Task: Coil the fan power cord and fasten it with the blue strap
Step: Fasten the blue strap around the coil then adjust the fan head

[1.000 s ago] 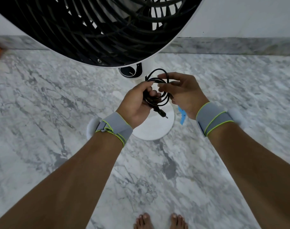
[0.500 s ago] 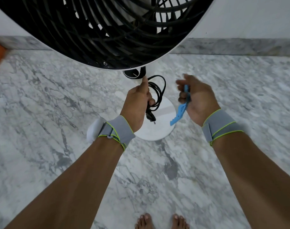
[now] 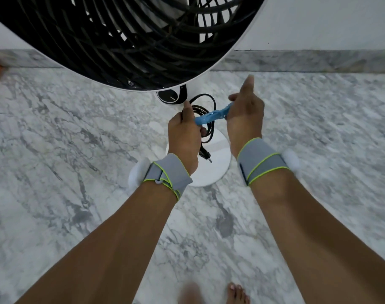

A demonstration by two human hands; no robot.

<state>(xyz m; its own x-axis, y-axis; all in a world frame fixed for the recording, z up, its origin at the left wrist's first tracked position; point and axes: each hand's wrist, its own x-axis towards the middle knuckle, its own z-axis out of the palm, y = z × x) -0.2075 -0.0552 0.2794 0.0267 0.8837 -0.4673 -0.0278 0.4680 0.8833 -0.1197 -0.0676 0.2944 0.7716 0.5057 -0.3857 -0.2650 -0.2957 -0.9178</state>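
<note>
Your left hand (image 3: pixel 184 137) is closed round the coiled cord (image 3: pixel 205 119), held in the air just above the fan base (image 3: pixel 218 154), with the plug (image 3: pixel 203 155) dangling below your palm. Your right hand (image 3: pixel 245 115) pinches one end of the strap (image 3: pixel 212 115), index finger sticking out; the strap's other end lies across the coil at your left thumb. Risks: loosen the left grip while threading and the loops likely spring apart; the strap may catch only some loops, since the coil looks loose on the far side; the hanging plug could snag. No readable brand or writing anywhere, including the dial (image 3: pixel 168 98).
</note>
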